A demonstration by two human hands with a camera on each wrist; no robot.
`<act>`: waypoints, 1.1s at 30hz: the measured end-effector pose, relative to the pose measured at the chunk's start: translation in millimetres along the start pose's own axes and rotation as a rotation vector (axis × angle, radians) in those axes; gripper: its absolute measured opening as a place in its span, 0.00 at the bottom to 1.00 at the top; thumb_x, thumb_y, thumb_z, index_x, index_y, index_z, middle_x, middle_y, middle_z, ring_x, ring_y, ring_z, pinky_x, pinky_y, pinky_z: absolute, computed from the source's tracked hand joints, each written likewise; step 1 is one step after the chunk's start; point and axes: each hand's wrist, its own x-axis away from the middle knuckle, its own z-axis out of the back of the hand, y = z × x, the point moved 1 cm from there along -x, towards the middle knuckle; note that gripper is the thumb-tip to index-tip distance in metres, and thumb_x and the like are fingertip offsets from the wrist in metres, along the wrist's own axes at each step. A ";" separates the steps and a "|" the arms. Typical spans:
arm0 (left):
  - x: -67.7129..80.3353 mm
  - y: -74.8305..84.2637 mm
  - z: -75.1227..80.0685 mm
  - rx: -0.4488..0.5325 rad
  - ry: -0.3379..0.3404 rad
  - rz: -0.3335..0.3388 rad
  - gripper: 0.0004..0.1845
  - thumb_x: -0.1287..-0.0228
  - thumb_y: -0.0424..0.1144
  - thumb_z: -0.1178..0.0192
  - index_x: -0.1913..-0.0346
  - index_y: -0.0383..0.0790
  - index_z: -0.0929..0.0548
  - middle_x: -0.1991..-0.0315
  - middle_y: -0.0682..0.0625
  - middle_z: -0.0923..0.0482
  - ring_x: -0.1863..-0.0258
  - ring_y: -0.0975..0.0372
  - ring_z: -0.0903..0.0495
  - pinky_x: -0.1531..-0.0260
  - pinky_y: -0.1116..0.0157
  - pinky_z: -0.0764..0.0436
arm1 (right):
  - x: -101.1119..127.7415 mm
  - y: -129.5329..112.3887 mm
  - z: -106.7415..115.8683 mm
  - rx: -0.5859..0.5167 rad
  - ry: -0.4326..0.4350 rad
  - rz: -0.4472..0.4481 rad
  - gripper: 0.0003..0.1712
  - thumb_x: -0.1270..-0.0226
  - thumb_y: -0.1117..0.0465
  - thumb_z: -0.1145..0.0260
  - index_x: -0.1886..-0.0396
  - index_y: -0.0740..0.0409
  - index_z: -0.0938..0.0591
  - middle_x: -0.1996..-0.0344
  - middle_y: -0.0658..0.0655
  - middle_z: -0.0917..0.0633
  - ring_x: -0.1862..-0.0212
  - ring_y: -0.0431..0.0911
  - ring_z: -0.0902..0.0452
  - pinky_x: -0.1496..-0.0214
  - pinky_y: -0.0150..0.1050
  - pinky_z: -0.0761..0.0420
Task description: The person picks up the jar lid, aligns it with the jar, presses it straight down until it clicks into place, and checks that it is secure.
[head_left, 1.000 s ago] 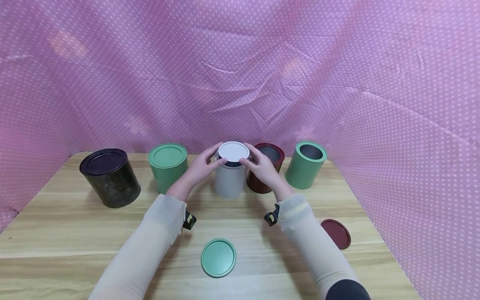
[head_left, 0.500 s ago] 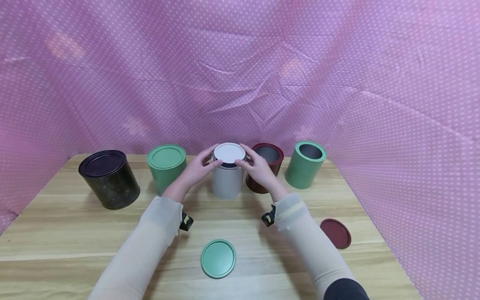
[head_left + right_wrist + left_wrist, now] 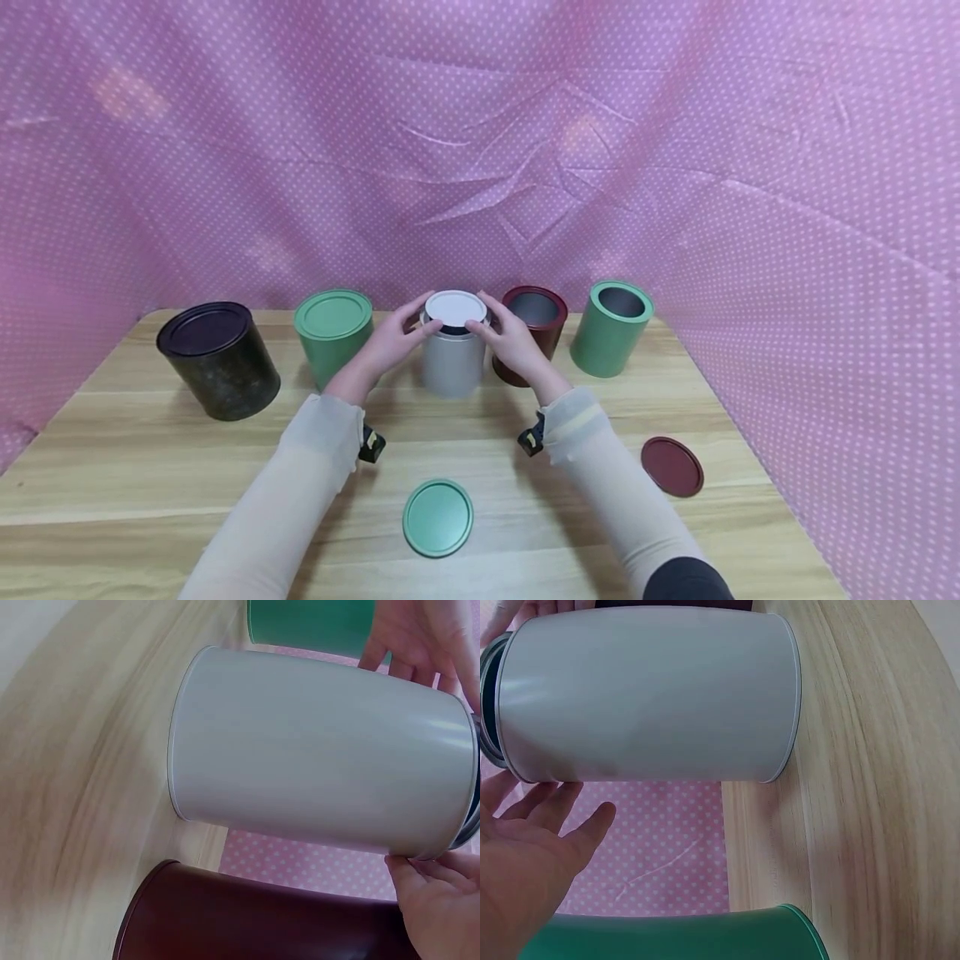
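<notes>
In the head view a pale grey can [image 3: 453, 367] stands upright at the middle back of the table. Its white lid [image 3: 455, 308] sits over the mouth, with a dark gap showing at the front between lid and rim. My left hand [image 3: 390, 340] holds the lid's left edge, thumb in front and fingers behind. On the other side my right hand [image 3: 519, 340] grips its right edge the same way. Both wrist views show the can's smooth wall [image 3: 645, 697] with fingers at its top end. Most of the lid is out of frame in those views.
Left of the hands are a lidded black can [image 3: 221, 367] and a lidded green can [image 3: 333, 350]. To the right stand an open dark red can [image 3: 551, 333] and an open green can [image 3: 603, 346]. A green lid [image 3: 438, 517] and a red lid [image 3: 672, 467] lie nearer.
The white lid has come down a little toward the can's rim, and the dark gap is narrower. Both hands have moved slightly left and down with it.
</notes>
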 end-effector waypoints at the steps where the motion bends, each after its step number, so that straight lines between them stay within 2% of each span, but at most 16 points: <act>1: 0.2 -0.4 0.2 -0.001 0.000 0.008 0.37 0.31 0.53 0.43 0.24 0.49 0.43 0.24 0.42 0.48 0.27 0.44 0.42 0.32 0.50 0.35 | -0.1 0.3 -0.9 -0.001 -0.002 0.005 0.37 0.30 0.52 0.39 0.27 0.58 0.38 0.27 0.61 0.37 0.29 0.54 0.36 0.29 0.45 0.32; 8: 1.2 -4.6 1.4 -0.027 -0.019 0.027 0.37 0.31 0.53 0.43 0.24 0.48 0.43 0.25 0.41 0.46 0.29 0.44 0.39 0.32 0.50 0.34 | 1.8 4.0 -5.7 -0.006 -0.005 -0.012 0.33 0.29 0.52 0.39 0.28 0.56 0.35 0.32 0.62 0.29 0.31 0.54 0.34 0.29 0.47 0.32; 16: 1.7 -5.0 0.6 -0.069 -0.050 -0.002 0.37 0.31 0.51 0.42 0.24 0.49 0.44 0.24 0.42 0.47 0.30 0.42 0.38 0.34 0.48 0.32 | 2.5 5.6 -5.0 0.014 -0.003 0.009 0.33 0.30 0.53 0.38 0.29 0.56 0.34 0.34 0.62 0.28 0.32 0.54 0.32 0.30 0.48 0.30; 22: 0.8 -3.9 -0.5 -0.121 -0.044 -0.010 0.38 0.33 0.53 0.41 0.24 0.50 0.43 0.25 0.42 0.45 0.31 0.41 0.37 0.35 0.46 0.31 | 2.0 5.3 -3.0 0.058 0.008 0.015 0.33 0.31 0.52 0.37 0.29 0.54 0.33 0.35 0.62 0.26 0.33 0.54 0.30 0.32 0.48 0.29; 26: 1.5 -4.2 -0.2 -0.146 -0.038 -0.017 0.38 0.33 0.54 0.42 0.24 0.51 0.43 0.25 0.42 0.45 0.31 0.41 0.36 0.34 0.46 0.33 | 1.8 6.8 -2.4 0.063 -0.015 0.022 0.35 0.31 0.51 0.37 0.28 0.54 0.35 0.34 0.61 0.27 0.32 0.53 0.32 0.31 0.47 0.30; 30: 2.4 -4.6 1.0 -0.201 -0.037 -0.021 0.37 0.33 0.56 0.43 0.25 0.54 0.43 0.25 0.43 0.45 0.31 0.43 0.37 0.33 0.44 0.35 | 1.8 8.4 -1.5 0.059 -0.042 0.030 0.37 0.32 0.51 0.36 0.27 0.56 0.37 0.32 0.61 0.29 0.30 0.51 0.34 0.29 0.45 0.32; 33: 2.9 -3.3 2.8 -0.294 -0.034 -0.010 0.38 0.34 0.61 0.45 0.24 0.58 0.44 0.24 0.44 0.46 0.29 0.43 0.39 0.34 0.40 0.37 | 1.8 8.5 -0.7 0.064 -0.057 0.030 0.39 0.32 0.50 0.36 0.26 0.56 0.38 0.30 0.59 0.31 0.29 0.50 0.35 0.29 0.44 0.33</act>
